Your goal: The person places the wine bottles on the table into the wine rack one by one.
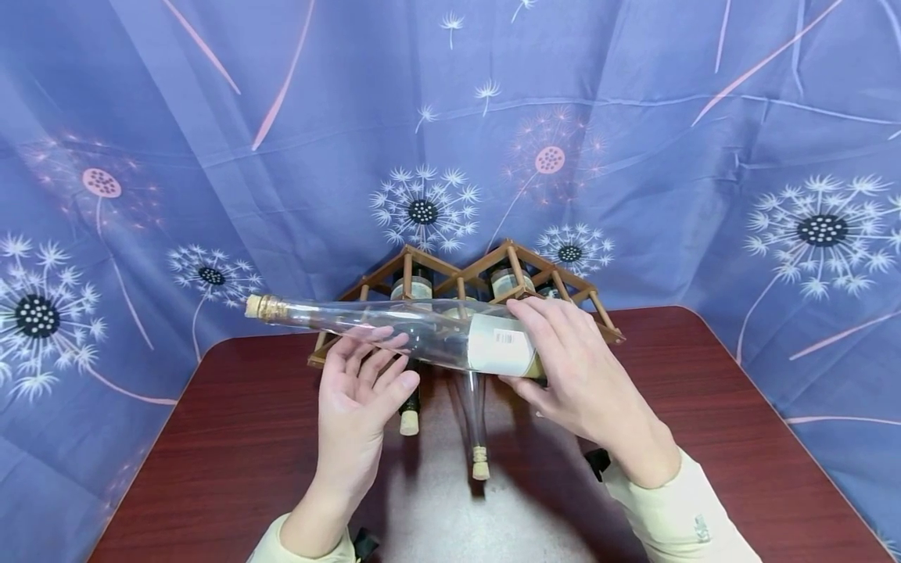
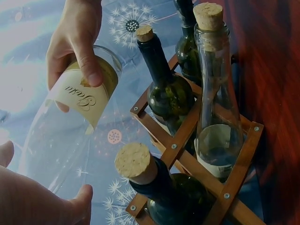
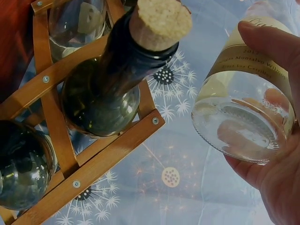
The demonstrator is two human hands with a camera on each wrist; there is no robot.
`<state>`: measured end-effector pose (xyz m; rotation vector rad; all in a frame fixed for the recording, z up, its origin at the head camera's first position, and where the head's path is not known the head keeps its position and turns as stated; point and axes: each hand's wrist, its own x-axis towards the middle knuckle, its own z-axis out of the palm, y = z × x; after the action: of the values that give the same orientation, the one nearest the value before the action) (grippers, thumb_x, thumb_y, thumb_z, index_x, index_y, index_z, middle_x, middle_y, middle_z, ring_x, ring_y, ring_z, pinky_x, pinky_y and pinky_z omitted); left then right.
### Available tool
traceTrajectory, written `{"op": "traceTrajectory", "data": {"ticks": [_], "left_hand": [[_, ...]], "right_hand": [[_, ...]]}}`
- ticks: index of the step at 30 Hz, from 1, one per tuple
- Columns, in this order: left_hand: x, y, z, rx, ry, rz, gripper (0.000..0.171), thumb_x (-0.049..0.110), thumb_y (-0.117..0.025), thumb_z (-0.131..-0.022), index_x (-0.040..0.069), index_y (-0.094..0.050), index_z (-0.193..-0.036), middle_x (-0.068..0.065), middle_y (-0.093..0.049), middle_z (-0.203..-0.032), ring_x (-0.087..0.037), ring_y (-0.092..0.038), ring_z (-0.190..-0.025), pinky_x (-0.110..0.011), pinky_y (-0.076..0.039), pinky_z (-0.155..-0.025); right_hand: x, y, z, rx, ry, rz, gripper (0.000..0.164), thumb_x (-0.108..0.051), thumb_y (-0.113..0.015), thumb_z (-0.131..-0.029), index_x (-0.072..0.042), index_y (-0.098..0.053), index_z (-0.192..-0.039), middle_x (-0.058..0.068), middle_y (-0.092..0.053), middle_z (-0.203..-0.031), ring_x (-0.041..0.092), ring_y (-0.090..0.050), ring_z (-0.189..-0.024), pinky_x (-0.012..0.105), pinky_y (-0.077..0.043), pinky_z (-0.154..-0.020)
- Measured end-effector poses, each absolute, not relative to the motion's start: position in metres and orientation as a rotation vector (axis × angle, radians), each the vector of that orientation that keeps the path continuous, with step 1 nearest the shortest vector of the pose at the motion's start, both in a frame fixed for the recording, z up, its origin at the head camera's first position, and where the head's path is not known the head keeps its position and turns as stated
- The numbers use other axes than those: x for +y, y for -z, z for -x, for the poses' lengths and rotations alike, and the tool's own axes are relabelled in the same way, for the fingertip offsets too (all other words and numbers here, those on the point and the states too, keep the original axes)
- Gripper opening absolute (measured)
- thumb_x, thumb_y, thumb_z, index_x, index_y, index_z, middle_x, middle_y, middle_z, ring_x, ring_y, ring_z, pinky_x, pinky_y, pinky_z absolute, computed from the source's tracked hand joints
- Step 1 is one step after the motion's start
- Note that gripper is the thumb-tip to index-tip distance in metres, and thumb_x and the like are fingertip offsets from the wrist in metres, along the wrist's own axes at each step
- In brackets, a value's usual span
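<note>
A clear glass wine bottle (image 1: 436,336) with a cork (image 1: 266,307) in its neck is held nearly level, neck to the left. My right hand (image 1: 580,367) grips it around the base end, over the pale label (image 1: 501,344). In the right wrist view, the thumb lies across the label and the clear bottle base (image 3: 239,129) faces the camera. Palm up, my left hand (image 1: 362,407) is by the bottle's neck and shoulder, its fingers loosely bent. Whether those fingers touch the glass I cannot tell.
Behind the held bottle stands a wooden lattice wine rack (image 3: 101,166) on the dark red table (image 1: 232,438). Several corked bottles lie in it, including a clear bottle (image 1: 477,414) and a dark green bottle (image 2: 171,101), necks pointing forward. A blue dandelion-print cloth (image 1: 338,102) surrounds the table.
</note>
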<state>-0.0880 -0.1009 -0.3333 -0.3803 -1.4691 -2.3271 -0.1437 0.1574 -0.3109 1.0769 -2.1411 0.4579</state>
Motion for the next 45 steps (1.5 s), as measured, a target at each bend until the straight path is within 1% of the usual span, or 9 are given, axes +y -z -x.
{"op": "traceTrajectory", "data": {"ticks": [4,11,17,19,24,28,35,40,45], "left_hand": [[-0.104,0.333,0.086,-1.474,2.32,0.376,0.072,-0.021,-0.066,-0.08,-0.004,-0.033,-0.141,-0.026,-0.044,-0.138,-0.043,-0.046,-0.129,-0.052,-0.036,-0.107],[-0.109,0.334,0.083,-1.494,2.28,0.339,0.074,-0.023,-0.066,-0.079,-0.002,-0.033,-0.141,-0.025,-0.044,-0.138,-0.042,-0.046,-0.128,-0.047,-0.04,-0.105],[-0.113,0.335,0.079,-1.548,2.119,0.381,0.077,-0.024,-0.069,-0.075,-0.008,-0.032,-0.141,-0.031,-0.042,-0.137,-0.043,-0.047,-0.126,-0.045,-0.042,-0.103],[-0.114,0.336,0.078,-1.571,2.046,0.4,0.077,-0.023,-0.07,-0.075,-0.007,-0.033,-0.141,-0.031,-0.042,-0.135,-0.04,-0.049,-0.125,-0.043,-0.043,-0.103],[-0.116,0.337,0.077,-1.592,1.842,0.474,0.08,-0.022,-0.075,-0.07,-0.008,-0.038,-0.139,-0.026,-0.047,-0.135,-0.039,-0.049,-0.124,-0.041,-0.042,-0.104],[-0.116,0.332,0.075,-1.601,1.696,0.507,0.083,-0.023,-0.077,-0.065,-0.014,-0.039,-0.137,-0.023,-0.049,-0.135,-0.04,-0.047,-0.123,-0.041,-0.041,-0.103],[-0.113,0.313,0.067,-1.642,1.47,0.523,0.08,-0.024,-0.079,-0.058,-0.021,-0.04,-0.129,-0.031,-0.046,-0.13,-0.035,-0.05,-0.122,-0.044,-0.04,-0.104],[-0.115,0.306,0.067,-1.617,1.359,0.557,0.075,-0.013,-0.084,-0.062,-0.021,-0.044,-0.125,-0.034,-0.046,-0.126,-0.037,-0.051,-0.121,-0.045,-0.039,-0.105],[-0.119,0.303,0.071,-1.611,1.217,0.585,0.071,0.015,-0.087,-0.075,-0.019,-0.047,-0.123,-0.035,-0.049,-0.125,-0.04,-0.048,-0.119,-0.041,-0.039,-0.105]], "right_hand": [[0.16,0.311,0.145,-2.137,-0.453,-1.071,0.082,-0.023,-0.082,-0.073,0.004,-0.047,-0.142,0.017,-0.055,-0.13,0.035,-0.05,-0.117,0.047,-0.033,-0.106],[0.164,0.311,0.146,-2.129,-0.434,-1.052,0.084,-0.022,-0.083,-0.072,0.004,-0.046,-0.143,0.017,-0.055,-0.129,0.035,-0.051,-0.115,0.046,-0.036,-0.102],[0.167,0.311,0.146,-2.138,-0.417,-1.029,0.084,-0.023,-0.084,-0.072,0.003,-0.046,-0.143,0.016,-0.055,-0.13,0.035,-0.051,-0.116,0.047,-0.035,-0.102],[0.168,0.311,0.146,-2.147,-0.408,-1.02,0.085,-0.023,-0.084,-0.071,0.002,-0.046,-0.143,0.016,-0.055,-0.131,0.035,-0.05,-0.116,0.048,-0.035,-0.102],[0.17,0.311,0.147,-2.153,-0.395,-1.007,0.086,-0.023,-0.084,-0.07,0.001,-0.047,-0.143,0.016,-0.055,-0.13,0.036,-0.05,-0.115,0.05,-0.036,-0.099],[0.17,0.312,0.147,-2.158,-0.387,-1.002,0.086,-0.022,-0.085,-0.069,0.001,-0.047,-0.143,0.016,-0.056,-0.129,0.037,-0.05,-0.115,0.051,-0.036,-0.1],[0.172,0.314,0.146,-2.164,-0.363,-0.989,0.086,-0.022,-0.085,-0.068,0.001,-0.048,-0.143,0.015,-0.056,-0.129,0.037,-0.051,-0.115,0.052,-0.037,-0.099],[0.174,0.315,0.147,-2.152,-0.346,-0.988,0.087,-0.021,-0.085,-0.067,0.001,-0.048,-0.143,0.016,-0.057,-0.128,0.037,-0.051,-0.115,0.052,-0.037,-0.1],[0.175,0.317,0.148,-2.154,-0.325,-0.992,0.087,-0.022,-0.085,-0.067,0.001,-0.048,-0.142,0.017,-0.057,-0.129,0.039,-0.051,-0.116,0.053,-0.035,-0.102]]}}
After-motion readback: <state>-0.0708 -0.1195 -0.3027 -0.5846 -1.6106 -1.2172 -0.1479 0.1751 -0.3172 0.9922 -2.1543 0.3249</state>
